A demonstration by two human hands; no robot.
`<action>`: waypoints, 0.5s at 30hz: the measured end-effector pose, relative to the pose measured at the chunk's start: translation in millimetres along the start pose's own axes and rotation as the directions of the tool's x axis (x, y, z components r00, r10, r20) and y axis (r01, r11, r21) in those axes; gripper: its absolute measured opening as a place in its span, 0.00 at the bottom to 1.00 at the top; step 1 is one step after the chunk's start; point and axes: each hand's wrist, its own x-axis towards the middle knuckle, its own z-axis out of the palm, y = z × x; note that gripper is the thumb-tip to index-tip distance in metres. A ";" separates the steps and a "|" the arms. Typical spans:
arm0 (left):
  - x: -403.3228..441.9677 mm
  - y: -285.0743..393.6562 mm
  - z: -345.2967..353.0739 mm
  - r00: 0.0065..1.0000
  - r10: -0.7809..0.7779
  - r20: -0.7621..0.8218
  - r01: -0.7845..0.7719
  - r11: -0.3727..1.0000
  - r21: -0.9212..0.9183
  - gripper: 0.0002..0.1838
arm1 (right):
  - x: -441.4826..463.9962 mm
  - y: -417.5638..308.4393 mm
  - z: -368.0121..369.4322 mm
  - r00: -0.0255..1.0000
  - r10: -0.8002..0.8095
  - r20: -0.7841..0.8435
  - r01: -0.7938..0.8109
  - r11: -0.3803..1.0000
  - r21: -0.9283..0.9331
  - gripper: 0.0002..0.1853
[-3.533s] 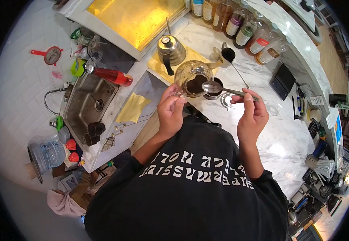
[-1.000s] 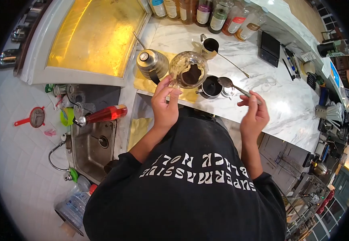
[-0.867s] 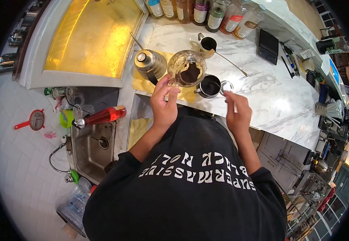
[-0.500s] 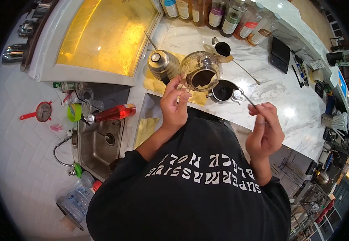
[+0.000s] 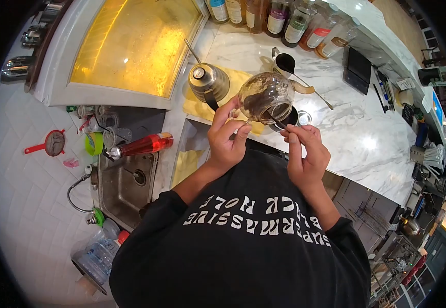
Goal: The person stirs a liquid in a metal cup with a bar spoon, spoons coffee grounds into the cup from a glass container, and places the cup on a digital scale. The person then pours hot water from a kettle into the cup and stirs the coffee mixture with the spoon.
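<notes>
My left hand (image 5: 228, 141) is closed on the side handle of a round glass pot (image 5: 264, 92), which is tilted with its mouth towards the lower right. Dark grounds cling to the inside of the glass. In the fingers of my right hand (image 5: 309, 154) is a thin dark stick (image 5: 278, 122); its far end reaches into the pot's mouth. Below and partly behind the pot stands a metal cup (image 5: 294, 116) with a dark inside. A steel gooseneck kettle (image 5: 210, 84) stands left of the pot on a yellow cloth (image 5: 239, 77).
A small metal pitcher (image 5: 285, 61) and a long-handled spoon (image 5: 315, 92) lie beyond the pot on the marble counter (image 5: 372, 133). Several labelled bottles (image 5: 295, 23) line the back. To the left are a sink (image 5: 125, 190) and a red-filled bottle (image 5: 146, 144). A black scale (image 5: 357, 66) sits right.
My right hand has moved left and brought the stick into the pot's mouth. The pot has shifted slightly right and its mouth has turned towards my right hand.
</notes>
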 end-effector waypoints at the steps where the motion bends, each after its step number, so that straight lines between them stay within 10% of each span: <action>1: -0.2 0.9 -0.5 1.000 -0.005 0.022 0.005 1.000 0.014 0.12 | -4.7 -0.9 1.8 0.991 0.131 0.006 -0.131 0.987 0.090 0.10; 5: 1.9 5.1 -0.6 0.999 0.023 0.042 -0.027 0.995 0.098 0.12 | -4.2 -4.4 5.0 0.831 0.552 0.067 -0.502 0.692 0.520 0.10; 15: -0.4 2.8 2.5 1.000 -0.030 0.003 0.029 0.997 0.068 0.13 | 8.3 8.0 -6.5 0.753 0.657 0.040 -0.502 0.534 0.680 0.14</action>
